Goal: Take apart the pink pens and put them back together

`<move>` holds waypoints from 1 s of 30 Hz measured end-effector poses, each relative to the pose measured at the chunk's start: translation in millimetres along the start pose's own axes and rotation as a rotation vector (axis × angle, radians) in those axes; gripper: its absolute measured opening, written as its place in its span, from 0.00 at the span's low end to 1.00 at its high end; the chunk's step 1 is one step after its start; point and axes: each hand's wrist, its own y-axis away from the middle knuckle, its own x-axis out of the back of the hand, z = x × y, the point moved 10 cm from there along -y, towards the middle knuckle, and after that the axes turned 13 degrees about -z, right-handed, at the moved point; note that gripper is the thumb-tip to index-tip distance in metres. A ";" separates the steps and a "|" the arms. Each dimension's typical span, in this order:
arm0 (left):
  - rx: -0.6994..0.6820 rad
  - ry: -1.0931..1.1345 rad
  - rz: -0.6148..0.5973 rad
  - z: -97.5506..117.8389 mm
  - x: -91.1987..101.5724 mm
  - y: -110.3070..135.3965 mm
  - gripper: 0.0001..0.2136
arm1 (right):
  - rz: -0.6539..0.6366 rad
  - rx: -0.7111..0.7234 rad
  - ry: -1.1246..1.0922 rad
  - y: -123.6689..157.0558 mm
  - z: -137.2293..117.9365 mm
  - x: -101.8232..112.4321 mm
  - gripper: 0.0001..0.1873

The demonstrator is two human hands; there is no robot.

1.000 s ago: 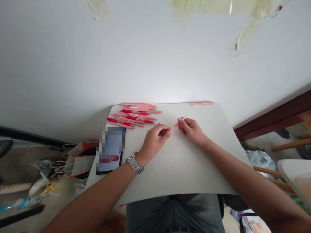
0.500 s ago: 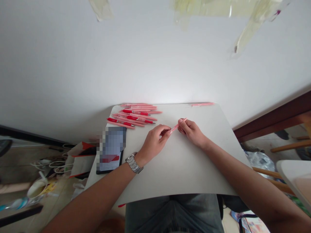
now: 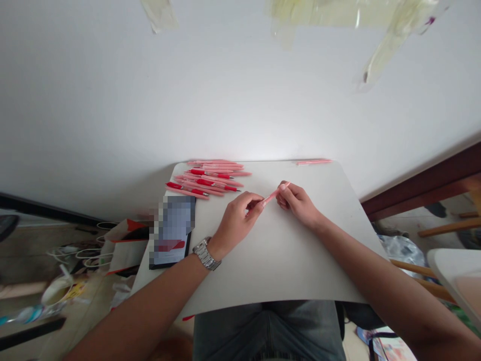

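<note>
Pink pen (image 3: 272, 195): slim, straight, soft pink along the barrel, a paler tip at the upper end. Near the lower end the detail is too small to make out, and the fingers cover part of it. It is up in both hands over the middle of the white table (image 3: 270, 265), slanting, lower end to the person's left, upper end to the right and away from the body. A short stretch of barrel shows bare between the hands.

Left hand (image 3: 240, 215): thumb and forefinger brought together on the lower end in a pinch, the forefinger arched, back of the hand upward. Forearm comes in on a diagonal, a silver watch (image 3: 207, 254) round the wrist.

Right hand (image 3: 295, 200): thumb pressed along the barrel near the upper end, forefinger against the far side, remaining fingers curled under. Clamped on the pen too. Forearm angles in from the right, wrist fairly straight.

On the table's far left, a loose pile of pink pens (image 3: 221, 171), lying roughly parallel, three red pens (image 3: 225, 176) with dark tips among them. Phone (image 3: 169, 258) just nearer the body than the pile, its screen partly pixelated. Far right edge, by the wall (image 3: 240, 90): more pink, one pen (image 3: 315, 162) or possibly two; can't tell.
</note>
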 end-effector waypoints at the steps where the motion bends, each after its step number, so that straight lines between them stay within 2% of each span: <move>1: -0.004 -0.015 0.005 0.3 0.6 0.3 0.11 | 0.017 -0.003 -0.036 0.2 2.0 2.1 0.30; 6: -0.016 -0.045 0.019 0.8 3.6 1.2 0.09 | 0.074 -0.008 -0.135 0.8 8.9 7.6 0.30; 18: -0.026 -0.059 0.018 4.0 3.1 2.3 0.09 | 0.080 -0.020 -0.035 2.3 6.8 10.4 0.23; 30: -0.032 -0.077 0.042 9.1 8.3 2.9 0.07 | 0.120 -0.099 0.180 8.6 -2.8 17.9 0.31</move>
